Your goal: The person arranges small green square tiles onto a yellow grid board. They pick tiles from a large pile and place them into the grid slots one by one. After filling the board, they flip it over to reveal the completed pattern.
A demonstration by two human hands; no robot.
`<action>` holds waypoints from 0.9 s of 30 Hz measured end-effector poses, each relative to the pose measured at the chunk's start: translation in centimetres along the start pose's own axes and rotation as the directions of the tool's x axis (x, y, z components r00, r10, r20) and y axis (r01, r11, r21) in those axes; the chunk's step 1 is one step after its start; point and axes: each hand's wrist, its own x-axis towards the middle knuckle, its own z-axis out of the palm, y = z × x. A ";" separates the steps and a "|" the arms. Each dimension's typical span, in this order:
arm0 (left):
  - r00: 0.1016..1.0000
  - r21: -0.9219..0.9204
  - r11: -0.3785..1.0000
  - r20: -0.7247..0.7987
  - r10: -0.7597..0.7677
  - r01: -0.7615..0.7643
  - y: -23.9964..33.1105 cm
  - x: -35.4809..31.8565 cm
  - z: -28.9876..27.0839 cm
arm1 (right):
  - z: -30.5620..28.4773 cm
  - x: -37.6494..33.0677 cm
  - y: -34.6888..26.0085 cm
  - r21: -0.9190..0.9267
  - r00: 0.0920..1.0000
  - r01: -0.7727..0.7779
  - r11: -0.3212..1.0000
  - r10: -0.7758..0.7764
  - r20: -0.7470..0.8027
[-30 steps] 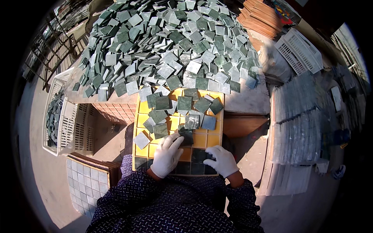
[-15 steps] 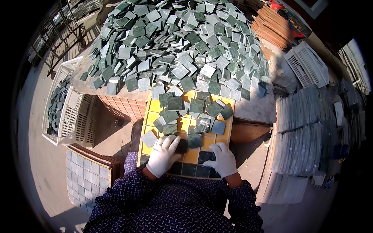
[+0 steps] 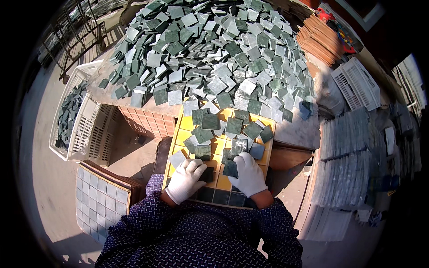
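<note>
A: Head view. A yellow grid tray [image 3: 185, 123] is seen at the near edge of the bench [image 3: 304, 131], overhanging toward the person. The left hand [image 3: 187, 180], white-gloved, is laid at the tray's near left corner, fingers together and curled over a dark tile [image 3: 206, 174]. The right hand [image 3: 248, 175] is laid near the tray's near right edge, fingers together and pressed flat beside a green tile [image 3: 231, 168]; a closed grip on it cannot be told.

B: Risk noted?

A: The tile heap [image 3: 210, 58] is banked against the tray's far edge, and loose tiles are spilled onto the grid. A slide from the heap is judged likely to bury open cells. Set tiles at the near edge could be knocked askew by a sleeve. Tipping of the overhanging tray under hand pressure is judged possible.

B: Other items?

A: A white basket [image 3: 80, 129] of tiles at the bench's left edge.
</note>
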 end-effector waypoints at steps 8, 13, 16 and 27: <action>0.987 -0.064 0.995 0.138 0.083 -0.075 -0.8 0.5 -0.8 | 1.8 -3.6 -1.1 0.216 0.998 -0.049 0.975 0.039 0.055; 0.989 -0.065 0.995 0.124 0.084 -0.077 -1.1 0.0 -0.5 | 2.3 -4.0 -1.7 0.171 0.999 -0.036 0.985 0.031 0.029; 0.988 -0.080 0.993 0.126 0.093 -0.083 -0.8 0.1 -0.6 | 2.5 -4.1 -2.4 0.124 0.998 -0.047 0.991 0.052 -0.041; 0.991 -0.114 0.986 0.031 0.129 -0.124 0.7 -1.2 0.6 | 3.2 0.6 -4.2 0.193 0.976 0.008 0.981 0.034 -0.214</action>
